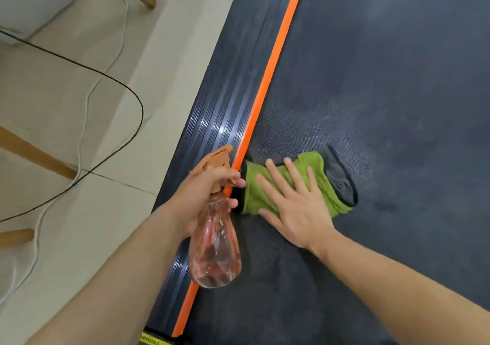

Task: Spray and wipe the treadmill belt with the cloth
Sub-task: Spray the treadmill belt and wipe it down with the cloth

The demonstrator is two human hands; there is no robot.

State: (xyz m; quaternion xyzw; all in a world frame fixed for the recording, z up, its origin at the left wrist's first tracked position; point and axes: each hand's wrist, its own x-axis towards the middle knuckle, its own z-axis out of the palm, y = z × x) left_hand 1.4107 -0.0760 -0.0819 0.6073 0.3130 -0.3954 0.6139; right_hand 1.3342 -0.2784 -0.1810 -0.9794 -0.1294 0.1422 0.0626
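Right hand flat on green cloth, fingers spread, pressing it onto treadmill belt at lower centre, just beside orange edge strip. Left hand grips spray bottle, fingers curled round neck. Wiping step, likely: keep palm pressure even, sweep across damp-looking patch above cloth. Obstacles: bottle crowds cloth's left edge; black cable, white cable, wooden legs on floor, left of frame.
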